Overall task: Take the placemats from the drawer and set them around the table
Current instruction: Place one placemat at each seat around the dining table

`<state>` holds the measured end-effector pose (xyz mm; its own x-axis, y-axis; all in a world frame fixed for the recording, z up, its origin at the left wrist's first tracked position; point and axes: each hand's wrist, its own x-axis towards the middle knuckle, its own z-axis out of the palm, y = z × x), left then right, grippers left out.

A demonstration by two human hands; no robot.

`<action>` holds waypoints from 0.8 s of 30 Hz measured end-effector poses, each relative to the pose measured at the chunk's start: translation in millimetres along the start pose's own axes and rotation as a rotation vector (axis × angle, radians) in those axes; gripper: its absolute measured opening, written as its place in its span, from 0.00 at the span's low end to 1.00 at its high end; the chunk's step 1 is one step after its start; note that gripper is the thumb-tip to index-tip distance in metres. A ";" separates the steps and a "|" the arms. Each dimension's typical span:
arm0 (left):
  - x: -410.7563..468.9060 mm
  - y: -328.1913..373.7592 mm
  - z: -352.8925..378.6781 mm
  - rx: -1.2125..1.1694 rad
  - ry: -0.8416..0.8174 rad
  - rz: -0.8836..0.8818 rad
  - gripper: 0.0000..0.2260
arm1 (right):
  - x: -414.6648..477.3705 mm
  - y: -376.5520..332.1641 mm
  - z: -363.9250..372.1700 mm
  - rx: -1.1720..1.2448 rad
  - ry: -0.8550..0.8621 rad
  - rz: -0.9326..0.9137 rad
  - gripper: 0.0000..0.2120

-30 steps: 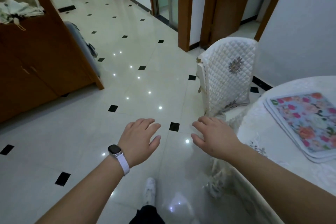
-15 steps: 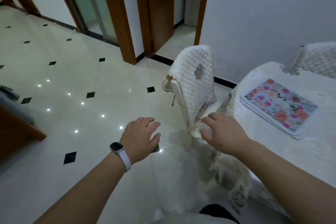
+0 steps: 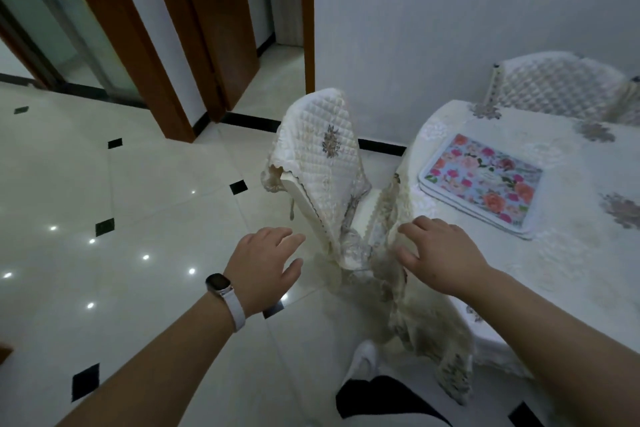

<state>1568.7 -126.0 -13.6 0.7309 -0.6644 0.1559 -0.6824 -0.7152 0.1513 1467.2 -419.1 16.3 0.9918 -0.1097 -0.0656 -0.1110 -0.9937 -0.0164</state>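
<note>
Beyond my right hand [image 3: 440,256], the floral placemats [image 3: 481,180] lie stacked on the table [image 3: 571,270], not yet dealt round; it and my left hand [image 3: 263,263] hover loose-fingered, empty, free to reach

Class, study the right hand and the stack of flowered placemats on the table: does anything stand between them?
Nothing visible does. Only bare tablecloth lies between the right hand and the placemats; the covered chair stands off to the hand's left.
</note>
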 end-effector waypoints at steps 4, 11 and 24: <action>35.1 -2.8 6.0 0.026 -0.050 0.032 0.20 | 26.3 14.3 10.4 0.048 -0.011 0.021 0.20; 133.5 -4.0 4.0 0.069 -0.084 0.102 0.19 | 88.3 65.4 19.1 0.132 0.007 0.110 0.21; 270.9 80.0 62.2 -0.084 -0.224 0.280 0.22 | 96.0 173.4 66.1 0.242 -0.062 0.355 0.22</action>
<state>1712.7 -376.7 -20.0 0.4934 -0.8697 -0.0134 -0.8481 -0.4845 0.2144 1538.9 -600.4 -58.8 0.8846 -0.4347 -0.1689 -0.4635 -0.8596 -0.2153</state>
